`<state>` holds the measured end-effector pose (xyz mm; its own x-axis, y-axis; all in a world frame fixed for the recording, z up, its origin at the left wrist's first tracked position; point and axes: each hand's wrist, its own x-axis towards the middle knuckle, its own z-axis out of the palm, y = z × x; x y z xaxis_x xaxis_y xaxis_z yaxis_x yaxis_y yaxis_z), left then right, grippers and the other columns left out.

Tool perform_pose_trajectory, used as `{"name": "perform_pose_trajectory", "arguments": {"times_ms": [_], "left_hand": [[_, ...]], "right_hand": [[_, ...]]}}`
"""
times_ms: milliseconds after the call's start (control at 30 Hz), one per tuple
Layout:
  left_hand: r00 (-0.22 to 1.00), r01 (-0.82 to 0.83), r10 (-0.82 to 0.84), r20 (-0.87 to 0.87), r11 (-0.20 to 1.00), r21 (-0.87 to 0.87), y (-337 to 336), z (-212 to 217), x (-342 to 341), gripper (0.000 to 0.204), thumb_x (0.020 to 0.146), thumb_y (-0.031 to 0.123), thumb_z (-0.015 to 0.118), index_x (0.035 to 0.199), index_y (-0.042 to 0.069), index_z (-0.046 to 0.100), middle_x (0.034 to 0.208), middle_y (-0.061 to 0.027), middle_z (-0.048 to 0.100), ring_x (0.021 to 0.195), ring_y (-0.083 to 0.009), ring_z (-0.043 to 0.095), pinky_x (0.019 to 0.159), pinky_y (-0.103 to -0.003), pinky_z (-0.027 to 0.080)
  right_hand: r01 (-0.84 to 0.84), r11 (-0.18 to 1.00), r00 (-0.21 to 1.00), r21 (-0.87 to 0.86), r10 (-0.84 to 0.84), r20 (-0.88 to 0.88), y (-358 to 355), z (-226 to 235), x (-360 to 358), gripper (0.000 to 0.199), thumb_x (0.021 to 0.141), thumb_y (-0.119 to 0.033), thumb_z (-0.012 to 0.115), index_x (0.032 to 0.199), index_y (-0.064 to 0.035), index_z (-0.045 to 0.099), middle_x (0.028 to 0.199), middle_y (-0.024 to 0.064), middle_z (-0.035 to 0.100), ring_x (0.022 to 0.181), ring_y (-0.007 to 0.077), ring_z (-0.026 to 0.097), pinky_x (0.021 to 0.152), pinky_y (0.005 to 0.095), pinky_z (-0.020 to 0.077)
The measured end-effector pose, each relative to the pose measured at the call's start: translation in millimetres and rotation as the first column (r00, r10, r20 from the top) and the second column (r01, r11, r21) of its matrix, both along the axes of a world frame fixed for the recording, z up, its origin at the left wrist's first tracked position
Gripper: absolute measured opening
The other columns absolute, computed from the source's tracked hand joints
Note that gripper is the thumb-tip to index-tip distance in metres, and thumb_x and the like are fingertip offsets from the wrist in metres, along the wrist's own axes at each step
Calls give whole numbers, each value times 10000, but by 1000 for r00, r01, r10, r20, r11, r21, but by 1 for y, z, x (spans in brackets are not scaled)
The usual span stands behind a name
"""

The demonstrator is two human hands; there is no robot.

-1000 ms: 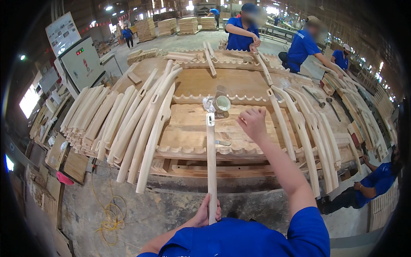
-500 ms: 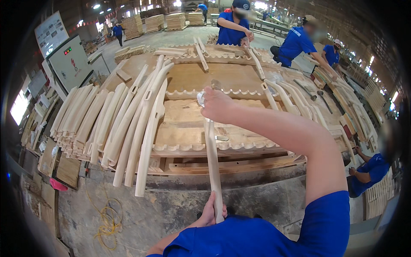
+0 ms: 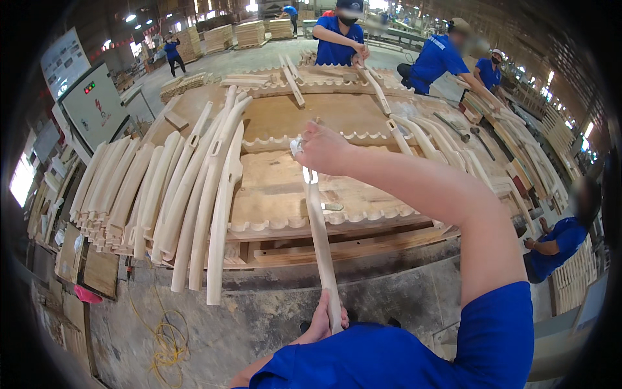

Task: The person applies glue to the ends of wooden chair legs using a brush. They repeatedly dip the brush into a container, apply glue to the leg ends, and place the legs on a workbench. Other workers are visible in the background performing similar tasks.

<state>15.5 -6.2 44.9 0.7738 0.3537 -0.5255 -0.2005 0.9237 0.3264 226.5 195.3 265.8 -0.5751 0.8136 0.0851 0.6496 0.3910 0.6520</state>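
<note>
I hold a long, slightly curved pale wooden piece [image 3: 319, 240] that runs from my chest up to the workbench. My left hand [image 3: 322, 322] grips its lower end close to my blue shirt. My right hand [image 3: 324, 149], arm stretched forward, is closed over its upper end above the bench. A small pale object [image 3: 296, 146] shows at the fingertips; I cannot tell what it is. The piece lies across a scalloped wooden panel [image 3: 278, 194] on the bench.
A row of several curved wooden pieces [image 3: 162, 194] lies at the left of the bench, more at the right [image 3: 453, 155]. Other people in blue shirts [image 3: 340, 39] work at the far side and one sits low at the right [image 3: 557, 240]. A yellow cord [image 3: 165, 337] lies on the floor.
My right hand moved from the right of the piece onto its upper end and closed there. A small round tin seen near the end earlier is hidden now. The left hand kept its grip.
</note>
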Motion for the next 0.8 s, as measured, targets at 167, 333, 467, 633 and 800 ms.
{"name": "perform_pose_trajectory", "arguments": {"times_ms": [167, 333, 467, 633, 800], "left_hand": [[999, 38, -37, -4, 996, 83, 1, -4, 1, 557, 865, 648, 300, 880, 108, 436, 569, -73, 463, 455, -196, 452, 467, -322, 379], [998, -24, 25, -56, 999, 25, -1, 6, 4, 536, 872, 618, 340, 847, 91, 433, 564, -76, 459, 447, -192, 447, 449, -316, 390], [997, 2, -1, -71, 1000, 12, 1, -3, 2, 550, 856, 653, 324, 859, 115, 438, 570, -76, 467, 453, -201, 451, 473, -330, 382], [998, 61, -60, -31, 997, 44, 6, -6, -1, 559, 856, 659, 308, 862, 115, 439, 573, -78, 467, 449, -207, 451, 476, -333, 383], [998, 64, -64, 12, 997, 46, 11, -7, -4, 572, 860, 664, 273, 864, 117, 439, 570, -75, 470, 447, -201, 456, 477, -330, 385]], "right_hand": [[123, 983, 984, 135, -139, 112, 12, 3, 5, 61, 691, -173, 605, 664, -146, 653, 680, 10, 636, 784, 162, 589, 833, 328, 299], [229, 965, 972, 127, -234, 26, -2, -15, 2, 68, 688, -165, 619, 697, -129, 676, 696, 19, 650, 799, 169, 587, 840, 343, 289], [188, 980, 981, -73, -183, 64, -13, -2, -7, 60, 689, -159, 620, 683, -133, 675, 704, 21, 655, 803, 180, 581, 878, 344, 275], [223, 975, 975, 26, -223, 17, 1, 1, 4, 71, 707, -166, 612, 691, -154, 680, 701, 13, 651, 799, 190, 577, 871, 352, 292], [295, 951, 934, 91, -307, 183, 13, 9, 2, 82, 733, -189, 607, 720, -168, 685, 715, -6, 647, 844, 193, 584, 801, 387, 368]]}}
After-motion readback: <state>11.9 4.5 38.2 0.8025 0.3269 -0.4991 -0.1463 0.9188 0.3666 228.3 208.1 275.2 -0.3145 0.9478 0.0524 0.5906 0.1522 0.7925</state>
